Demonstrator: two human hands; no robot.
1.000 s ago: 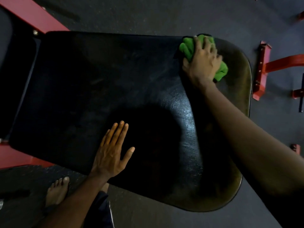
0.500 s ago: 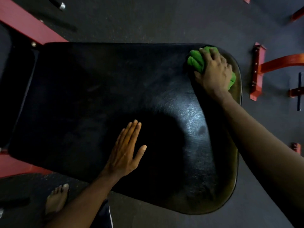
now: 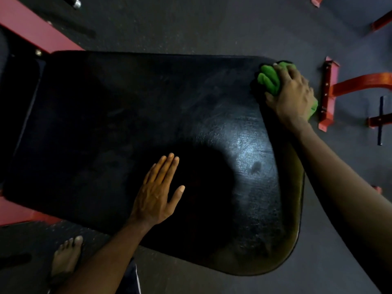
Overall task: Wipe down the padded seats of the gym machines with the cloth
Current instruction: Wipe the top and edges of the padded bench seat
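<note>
A wide black padded seat (image 3: 127, 124) fills the middle of the head view, glossy where light hits its right half. A bunched green cloth (image 3: 269, 79) sits at the seat's far right corner. My right hand (image 3: 290, 94) grips the cloth from above, fingers curled over it, and covers most of it. My left hand (image 3: 158, 194) lies flat on the near part of the seat, fingers straight and together, thumb spread.
Red machine frame parts lie on the dark floor to the right (image 3: 326, 92) and along the left edge (image 3: 31, 28). My bare foot (image 3: 66, 257) stands on the floor below the seat's near edge. A metal bar end (image 3: 74, 3) shows at the top left.
My right hand slid the green cloth rightward along the far edge to the seat's corner. My left hand crept slightly to the right on the seat.
</note>
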